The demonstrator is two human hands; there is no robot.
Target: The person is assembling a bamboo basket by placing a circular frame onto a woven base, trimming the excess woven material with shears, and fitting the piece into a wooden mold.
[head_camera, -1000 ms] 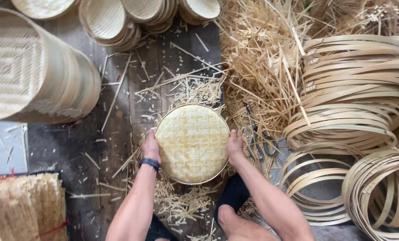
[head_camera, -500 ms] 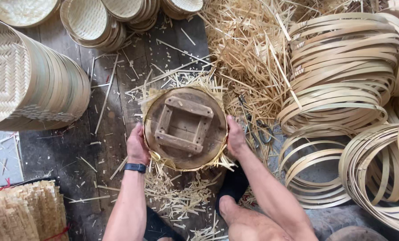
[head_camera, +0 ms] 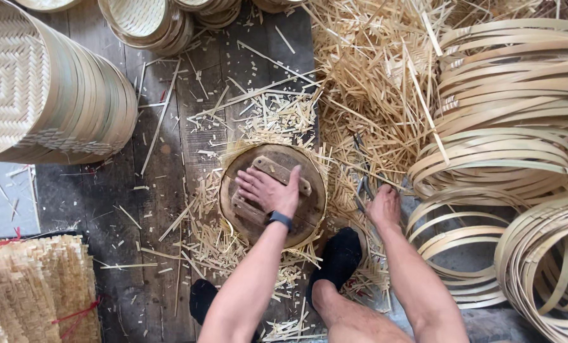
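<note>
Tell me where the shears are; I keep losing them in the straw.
In the head view, the shears lie right of the round wooden form, in the bamboo scraps, under the right hand.

1 head-worn view, straight down and close over the plank floor, knees at bottom.

You have no packages, labels, signs or screens anywhere in this view, from the near floor to the far edge, left or right.
</note>
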